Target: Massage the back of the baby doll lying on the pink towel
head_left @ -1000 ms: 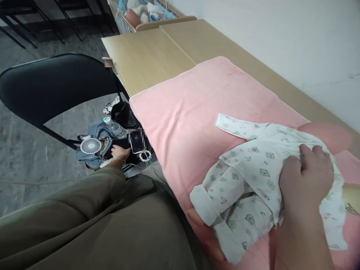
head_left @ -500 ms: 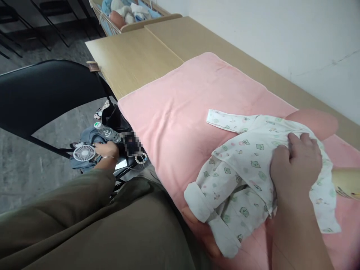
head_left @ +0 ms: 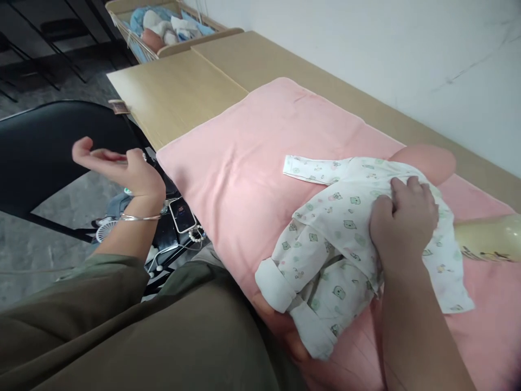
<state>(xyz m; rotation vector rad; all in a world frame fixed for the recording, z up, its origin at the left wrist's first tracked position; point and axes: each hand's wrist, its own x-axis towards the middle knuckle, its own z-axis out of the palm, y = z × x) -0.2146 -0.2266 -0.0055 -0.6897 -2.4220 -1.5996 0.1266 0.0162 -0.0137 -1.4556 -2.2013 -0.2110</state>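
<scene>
My right hand [head_left: 407, 217] rests with its fingers spread on a white baby garment [head_left: 350, 203] printed with green bears. Beneath the garment is a doll, whose rounded head [head_left: 431, 163] and feet show at opposite ends. A pink blanket [head_left: 252, 146] lies under both. One long sleeve stretches across the blanket, and the cuffs near my lap are turned back. Off to the left, my left hand [head_left: 122, 168] is raised palm up in front of a black chair, fingers apart and curled, with nothing in it.
The wooden table [head_left: 179, 89] runs along a white wall. A crib [head_left: 163, 49] with cloths stands past its far end. Beside the table, the black chair [head_left: 52, 157] holds a phone [head_left: 182, 215] and beads [head_left: 197, 234]. A yellowish object [head_left: 488, 237] lies at right.
My left hand has risen from beside the small white fan and bottle, coming up free of them. My right hand stays on the garment. The view has shifted slightly.
</scene>
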